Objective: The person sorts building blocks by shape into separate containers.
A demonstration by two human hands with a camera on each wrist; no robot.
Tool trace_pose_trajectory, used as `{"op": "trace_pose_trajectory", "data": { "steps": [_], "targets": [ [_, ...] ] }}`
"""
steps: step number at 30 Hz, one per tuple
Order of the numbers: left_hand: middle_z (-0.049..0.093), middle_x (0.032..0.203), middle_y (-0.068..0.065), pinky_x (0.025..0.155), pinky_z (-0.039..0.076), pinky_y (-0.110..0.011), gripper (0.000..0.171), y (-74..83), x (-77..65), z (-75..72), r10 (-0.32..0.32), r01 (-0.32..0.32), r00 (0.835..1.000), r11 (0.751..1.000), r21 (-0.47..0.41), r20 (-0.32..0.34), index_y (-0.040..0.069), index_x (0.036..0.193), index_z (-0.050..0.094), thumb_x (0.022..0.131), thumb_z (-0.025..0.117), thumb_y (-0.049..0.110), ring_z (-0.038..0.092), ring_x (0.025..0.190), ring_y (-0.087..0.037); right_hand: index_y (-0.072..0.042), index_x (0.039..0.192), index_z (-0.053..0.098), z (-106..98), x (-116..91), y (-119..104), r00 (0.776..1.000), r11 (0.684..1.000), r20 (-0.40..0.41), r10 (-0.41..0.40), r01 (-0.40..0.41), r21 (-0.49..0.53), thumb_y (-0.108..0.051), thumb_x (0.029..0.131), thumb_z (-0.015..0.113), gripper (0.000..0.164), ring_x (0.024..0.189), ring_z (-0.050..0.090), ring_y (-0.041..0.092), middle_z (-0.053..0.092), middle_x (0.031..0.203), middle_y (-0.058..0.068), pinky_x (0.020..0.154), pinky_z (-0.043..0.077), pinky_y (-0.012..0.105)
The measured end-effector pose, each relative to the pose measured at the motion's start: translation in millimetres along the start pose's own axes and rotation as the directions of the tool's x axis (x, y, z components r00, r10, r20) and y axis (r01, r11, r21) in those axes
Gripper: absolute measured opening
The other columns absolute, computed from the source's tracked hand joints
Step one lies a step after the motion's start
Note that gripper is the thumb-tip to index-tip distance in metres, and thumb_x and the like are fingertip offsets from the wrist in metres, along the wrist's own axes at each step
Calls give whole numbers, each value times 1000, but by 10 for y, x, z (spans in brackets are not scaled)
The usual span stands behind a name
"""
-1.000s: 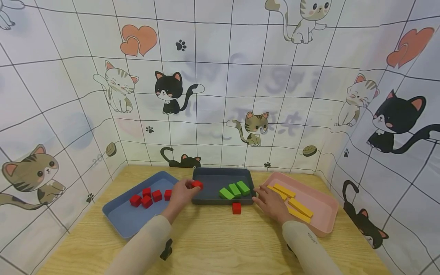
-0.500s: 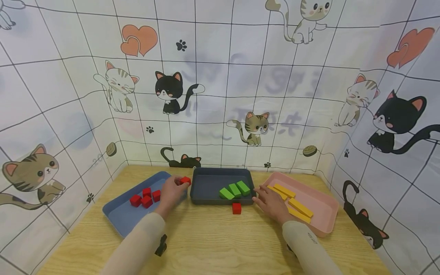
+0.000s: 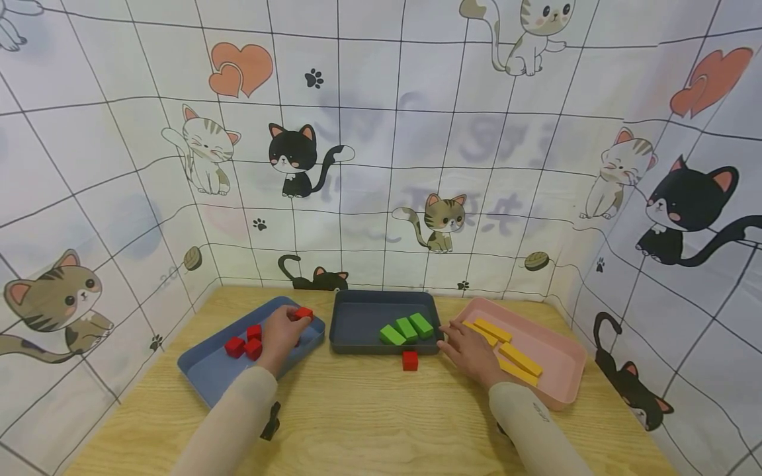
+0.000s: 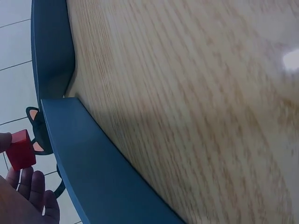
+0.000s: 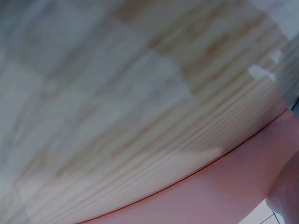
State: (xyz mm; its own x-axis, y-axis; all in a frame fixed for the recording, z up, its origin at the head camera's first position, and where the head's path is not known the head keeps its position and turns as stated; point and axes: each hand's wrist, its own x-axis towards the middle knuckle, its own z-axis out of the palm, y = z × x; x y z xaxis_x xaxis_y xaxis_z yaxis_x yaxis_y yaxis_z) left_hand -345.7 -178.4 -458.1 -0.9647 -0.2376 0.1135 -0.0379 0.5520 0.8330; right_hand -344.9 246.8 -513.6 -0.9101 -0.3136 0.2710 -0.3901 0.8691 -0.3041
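Observation:
My left hand [image 3: 280, 336] pinches a red cube [image 3: 304, 313] above the far right end of the blue tray [image 3: 205, 380]. The left wrist view shows that red cube [image 4: 21, 150] between thumb and fingers, beyond the tray wall [image 4: 88, 163]. Several more red cubes lie in the blue tray, some partly hidden behind the hand. My right hand [image 3: 470, 350] rests with relaxed fingers by the left edge of the pink tray [image 3: 562, 370], fingertips near the dark tray's corner. Only a sliver of the right hand [image 5: 286, 191] shows in the right wrist view.
The dark grey tray [image 3: 357, 324] in the middle holds green blocks [image 3: 407, 329]. A single red cube [image 3: 410, 361] sits on the wooden table [image 3: 381, 423] against its front. Several yellow bars [image 3: 520, 359] lie in the pink tray. A cat-printed cloth wall stands behind.
My left hand has carried the red cube leftward from over the dark tray's left edge to above the blue tray. The right hand has stayed in place.

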Motion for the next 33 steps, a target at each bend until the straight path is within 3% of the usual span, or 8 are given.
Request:
{"op": "trace_pose_trajectory", "data": {
  "steps": [10,16,20,33],
  "targets": [
    [67,94,-10,68,47,-36,36,-59,51,52,7,-4,1000,990,140,-19,2,113,65,88,73,28,61,71,-21,-11,143,54,23,2,11,1000,1000,11,10,-10,21,-46,101,53,54,136,40,42,42,150,20,110,29,61],
    [66,109,-18,85,46,-50,48,-89,45,51,19,-17,1000,983,183,-8,-3,123,63,89,73,29,61,96,-33,-11,142,55,12,7,-4,1000,1000,7,3,-3,26,-45,101,53,53,135,41,42,43,150,20,109,29,61],
    [63,116,-20,90,43,-54,52,-88,46,41,20,-20,1000,984,177,3,-2,129,59,90,71,29,59,105,-37,-11,142,55,3,15,0,1000,1000,6,0,0,19,-46,101,52,54,135,41,43,43,150,20,109,29,61],
    [62,115,-20,87,48,-50,51,18,34,120,51,-53,999,991,121,19,-2,131,58,90,70,27,58,104,-35,-11,141,55,9,6,6,1000,1000,-3,12,-12,20,-44,101,55,53,135,41,42,43,150,20,110,29,61]
  ]
}}
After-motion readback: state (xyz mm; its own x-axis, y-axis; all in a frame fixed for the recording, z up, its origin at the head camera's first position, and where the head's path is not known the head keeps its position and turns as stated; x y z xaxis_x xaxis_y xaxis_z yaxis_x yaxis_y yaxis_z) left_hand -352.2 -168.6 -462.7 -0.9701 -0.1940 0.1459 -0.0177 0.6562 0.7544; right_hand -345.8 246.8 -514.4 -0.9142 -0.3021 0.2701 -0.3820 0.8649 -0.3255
